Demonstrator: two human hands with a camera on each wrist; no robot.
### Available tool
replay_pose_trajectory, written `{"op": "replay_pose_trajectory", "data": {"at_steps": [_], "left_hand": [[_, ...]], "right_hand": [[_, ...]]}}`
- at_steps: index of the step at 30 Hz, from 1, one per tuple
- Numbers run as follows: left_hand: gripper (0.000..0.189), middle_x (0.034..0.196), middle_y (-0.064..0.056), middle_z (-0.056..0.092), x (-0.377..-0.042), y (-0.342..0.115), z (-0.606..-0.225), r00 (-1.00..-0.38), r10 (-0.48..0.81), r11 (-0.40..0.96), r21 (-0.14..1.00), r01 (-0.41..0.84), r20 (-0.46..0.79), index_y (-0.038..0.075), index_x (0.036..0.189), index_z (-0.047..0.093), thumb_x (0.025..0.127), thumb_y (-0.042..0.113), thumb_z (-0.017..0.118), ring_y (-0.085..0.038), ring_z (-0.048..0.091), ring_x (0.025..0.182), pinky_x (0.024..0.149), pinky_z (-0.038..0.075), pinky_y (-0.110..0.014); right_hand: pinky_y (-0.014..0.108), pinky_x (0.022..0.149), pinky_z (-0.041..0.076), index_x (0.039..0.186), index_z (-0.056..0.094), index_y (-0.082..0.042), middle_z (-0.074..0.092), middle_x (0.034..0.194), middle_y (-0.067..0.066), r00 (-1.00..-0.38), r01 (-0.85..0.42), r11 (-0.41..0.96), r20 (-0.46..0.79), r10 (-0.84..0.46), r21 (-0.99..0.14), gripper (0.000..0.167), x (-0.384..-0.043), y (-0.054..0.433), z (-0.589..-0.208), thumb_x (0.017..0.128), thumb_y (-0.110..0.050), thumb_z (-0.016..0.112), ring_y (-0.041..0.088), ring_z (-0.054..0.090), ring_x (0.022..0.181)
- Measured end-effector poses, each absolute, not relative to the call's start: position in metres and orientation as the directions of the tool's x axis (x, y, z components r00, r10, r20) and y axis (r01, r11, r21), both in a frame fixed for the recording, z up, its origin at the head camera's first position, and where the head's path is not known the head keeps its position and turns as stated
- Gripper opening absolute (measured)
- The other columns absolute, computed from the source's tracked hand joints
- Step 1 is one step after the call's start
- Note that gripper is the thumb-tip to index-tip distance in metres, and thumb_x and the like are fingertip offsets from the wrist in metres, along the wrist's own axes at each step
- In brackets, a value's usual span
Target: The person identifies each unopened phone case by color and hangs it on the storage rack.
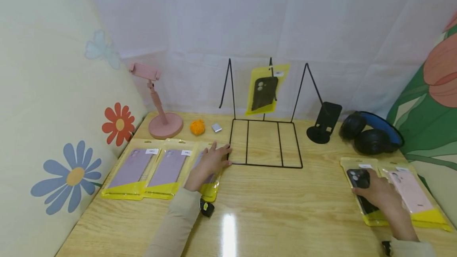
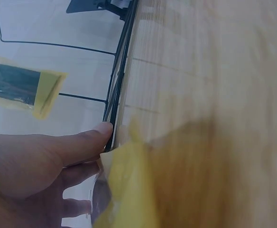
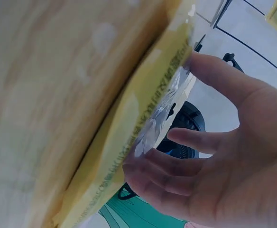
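L hand (image 1: 210, 162) is reaching fwd, its grip relaxed, fingers touching the near-left corner of the thin blk wire rack (image 1: 262, 165). R hand (image 1: 385, 195) is arching palm-down over a blk-phone-case pkg (image 1: 366, 204) of glossy clear/yellow plastic, lying near right on the wood-grain counter (image 1: 285, 201); can't tell if that grip's grasping or just touching. A similar pkg (image 1: 263, 92) is hanging off the rack.
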State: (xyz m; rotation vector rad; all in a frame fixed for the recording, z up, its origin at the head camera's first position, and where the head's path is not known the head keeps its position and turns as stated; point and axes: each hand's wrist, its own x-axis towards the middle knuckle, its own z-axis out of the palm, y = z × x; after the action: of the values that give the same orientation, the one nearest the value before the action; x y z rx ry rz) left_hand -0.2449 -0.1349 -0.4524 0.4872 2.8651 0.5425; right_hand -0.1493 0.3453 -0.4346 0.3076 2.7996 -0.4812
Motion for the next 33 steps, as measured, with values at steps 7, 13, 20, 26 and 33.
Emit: {"op": "replay_pose_trajectory", "data": {"at_steps": [7, 13, 20, 26, 33], "left_hand": [[0.052, 0.152, -0.007, 0.036, -0.2449, -0.1353, -0.4538, -0.928, 0.356, 0.875, 0.389, 0.288, -0.114, 0.011, 0.142, 0.049, 0.094, 0.029, 0.062, -0.046, 0.012, 0.142, 0.11, 0.012, -0.066], [0.052, 0.153, -0.007, 0.036, -0.2456, -0.1352, -0.454, -0.928, 0.356, 0.874, 0.39, 0.288, -0.112, 0.011, 0.142, 0.049, 0.095, 0.029, 0.062, -0.046, 0.012, 0.142, 0.11, 0.011, -0.066], [0.052, 0.153, -0.006, 0.035, -0.2447, -0.1354, -0.4528, -0.928, 0.354, 0.874, 0.393, 0.284, -0.116, 0.012, 0.142, 0.049, 0.094, 0.029, 0.062, -0.045, 0.012, 0.143, 0.11, 0.011, -0.066], [0.053, 0.153, -0.006, 0.036, -0.244, -0.1351, -0.4522, -0.929, 0.353, 0.872, 0.4, 0.283, -0.113, 0.011, 0.142, 0.05, 0.094, 0.029, 0.063, -0.045, 0.013, 0.143, 0.11, 0.011, -0.066], [0.053, 0.153, -0.006, 0.035, -0.2438, -0.1353, -0.4525, -0.93, 0.348, 0.868, 0.415, 0.271, -0.12, 0.012, 0.143, 0.048, 0.095, 0.029, 0.061, -0.045, 0.011, 0.143, 0.111, 0.01, -0.065]], "right_hand": [[0.068, 0.083, 0.04, 0.143, 0.009, 0.018, 0.029, 0.124, 0.055, -0.945, 0.256, 0.911, -0.282, 0.165, -0.325, 0.118, -0.1489, 0.3459, -0.4352, 0.076, -0.05, 0.076, 0.067, 0.038, 0.107], [0.07, 0.087, 0.037, 0.144, 0.006, 0.017, 0.028, 0.13, 0.051, -0.929, 0.297, 0.905, -0.31, 0.201, -0.304, 0.125, -0.1488, 0.3458, -0.4355, 0.073, -0.06, 0.074, 0.066, 0.033, 0.111], [0.069, 0.083, 0.039, 0.142, 0.012, 0.021, 0.031, 0.13, 0.047, -0.921, 0.314, 0.908, -0.321, 0.22, -0.277, 0.129, -0.1482, 0.3447, -0.4355, 0.069, -0.067, 0.073, 0.065, 0.033, 0.11], [0.062, 0.079, 0.043, 0.138, 0.017, 0.022, 0.037, 0.12, 0.049, -0.94, 0.266, 0.912, -0.295, 0.173, -0.312, 0.116, -0.1498, 0.3458, -0.4333, 0.075, -0.057, 0.074, 0.056, 0.049, 0.098], [0.071, 0.089, 0.035, 0.143, 0.007, 0.017, 0.017, 0.127, 0.057, -0.93, 0.306, 0.883, -0.312, 0.197, -0.355, 0.119, -0.1497, 0.3445, -0.4349, 0.075, -0.053, 0.076, 0.069, 0.028, 0.112]]}}
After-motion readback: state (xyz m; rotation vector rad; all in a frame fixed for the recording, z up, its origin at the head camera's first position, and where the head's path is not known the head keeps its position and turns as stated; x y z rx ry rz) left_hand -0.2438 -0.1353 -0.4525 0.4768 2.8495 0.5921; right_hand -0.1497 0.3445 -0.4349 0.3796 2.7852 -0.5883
